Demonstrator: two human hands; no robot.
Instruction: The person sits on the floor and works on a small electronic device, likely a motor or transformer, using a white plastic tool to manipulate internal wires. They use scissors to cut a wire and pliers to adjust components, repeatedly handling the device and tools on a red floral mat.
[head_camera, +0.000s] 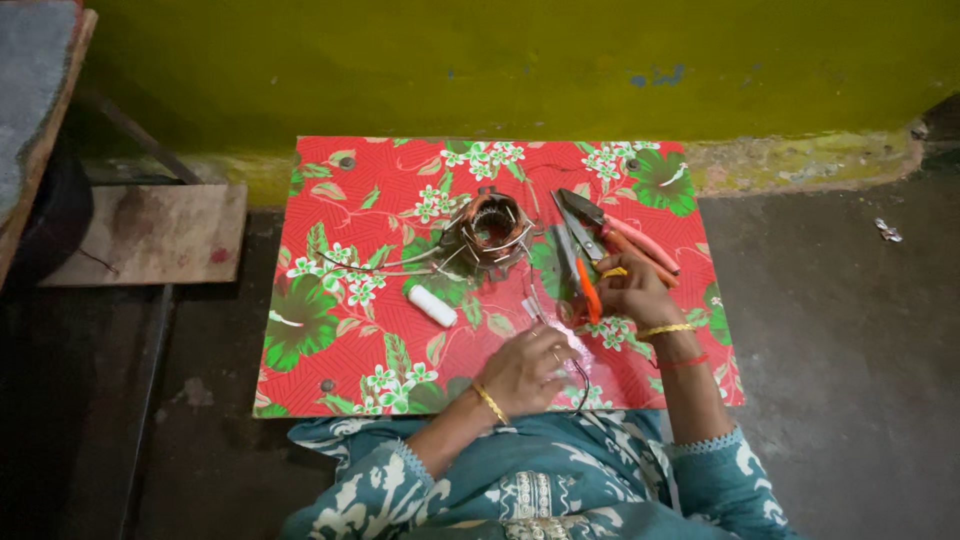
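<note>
A motor stator (490, 232) with copper winding and loose wire ends sits in the middle of a low table covered with a red floral cloth (340, 200). My right hand (632, 290) grips an orange-handled cutter (584, 285), its dark blades pointing away from me, just right of the stator. My left hand (525, 365) is nearer to me, its fingers closed on a thin dark wire (580, 378) that runs along the cloth. A small white strip (528, 306) lies between the hands and the stator.
Pliers (612, 232) with pink-orange handles lie right of the stator. A white roll (432, 306) rests left of my left hand. A wooden board (150, 232) lies on the dark floor at left. A yellow-green wall (500, 60) stands behind the table.
</note>
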